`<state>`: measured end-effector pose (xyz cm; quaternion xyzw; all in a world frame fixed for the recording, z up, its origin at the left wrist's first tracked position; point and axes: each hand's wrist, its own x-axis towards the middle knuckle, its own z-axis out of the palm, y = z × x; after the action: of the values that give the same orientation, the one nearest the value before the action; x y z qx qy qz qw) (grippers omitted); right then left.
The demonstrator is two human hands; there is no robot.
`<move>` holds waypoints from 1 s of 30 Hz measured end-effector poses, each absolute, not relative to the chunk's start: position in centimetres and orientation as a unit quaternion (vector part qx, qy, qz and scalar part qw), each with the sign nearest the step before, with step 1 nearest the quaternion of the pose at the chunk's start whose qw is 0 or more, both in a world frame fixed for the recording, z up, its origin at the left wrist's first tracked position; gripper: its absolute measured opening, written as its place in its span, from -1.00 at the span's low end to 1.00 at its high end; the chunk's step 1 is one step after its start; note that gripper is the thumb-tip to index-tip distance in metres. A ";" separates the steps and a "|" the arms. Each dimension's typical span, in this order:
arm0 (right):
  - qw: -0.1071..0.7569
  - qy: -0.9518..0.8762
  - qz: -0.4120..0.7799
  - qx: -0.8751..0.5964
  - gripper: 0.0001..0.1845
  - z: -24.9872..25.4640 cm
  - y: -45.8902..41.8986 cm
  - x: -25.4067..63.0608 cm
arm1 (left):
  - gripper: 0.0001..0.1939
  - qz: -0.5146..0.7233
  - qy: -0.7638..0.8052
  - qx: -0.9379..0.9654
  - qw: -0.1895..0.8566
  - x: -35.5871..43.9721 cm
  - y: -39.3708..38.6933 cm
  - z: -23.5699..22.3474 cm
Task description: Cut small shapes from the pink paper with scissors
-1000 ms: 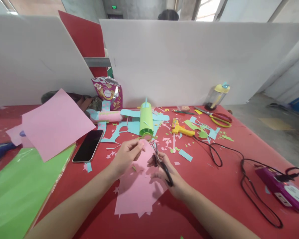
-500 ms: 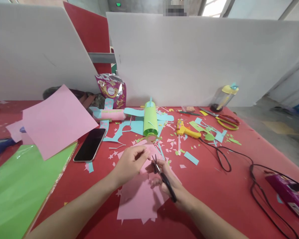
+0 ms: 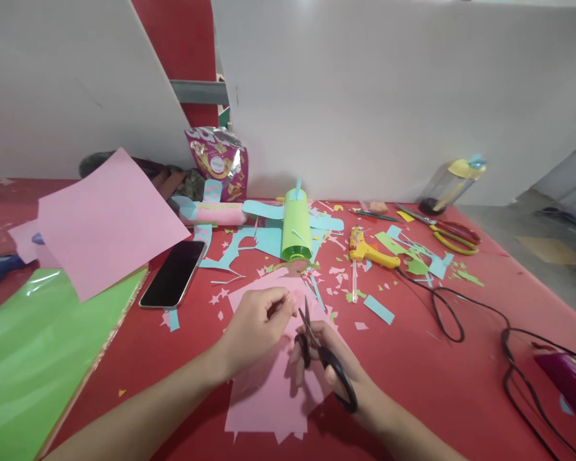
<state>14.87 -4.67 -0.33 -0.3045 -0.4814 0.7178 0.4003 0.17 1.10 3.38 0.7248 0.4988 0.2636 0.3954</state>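
My left hand (image 3: 259, 323) is pinched on a small pink paper piece (image 3: 294, 299) at its fingertips. Close by on the right, my right hand (image 3: 333, 358) holds black-handled scissors (image 3: 324, 352), blades parted and pointing up toward that piece. Under both hands lies a pink paper sheet (image 3: 269, 410) with jagged cut edges. Just beyond them stands a light green paper tube (image 3: 296, 224) with blue paper wings. To its left rests a pink paper tube (image 3: 221, 214) with blue spotted wings.
A yellow glue gun (image 3: 372, 255) trails a black cord (image 3: 448, 291) to the right. Large red-and-yellow-handled scissors (image 3: 454, 237) lie near a clear bottle (image 3: 451, 186). On the left are a phone (image 3: 173, 275), a pink sheet (image 3: 110, 224) and a green packet (image 3: 52, 358). Paper scraps are scattered about.
The scissor blades have opened wider, with the right hand's fingers spread in the handles. The left hand still pinches the pink piece. The view has tilted downward.
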 end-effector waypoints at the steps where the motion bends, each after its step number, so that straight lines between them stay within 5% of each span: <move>1: 0.398 -0.480 0.718 -0.310 -0.46 -0.3 -4.7 14.8 | -0.69 0.266 0.499 0.723 0.396 0.2 1.0 3.3; 30: 0.401 -0.490 0.711 -0.305 -0.51 -0.7 -4.5 14.9 | -0.66 0.277 0.491 0.732 0.383 0.6 0.3 2.3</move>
<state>14.86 -4.51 -0.67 -0.3052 -0.4901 0.7113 0.4009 0.56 0.34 2.25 0.7318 0.4906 0.2772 0.3833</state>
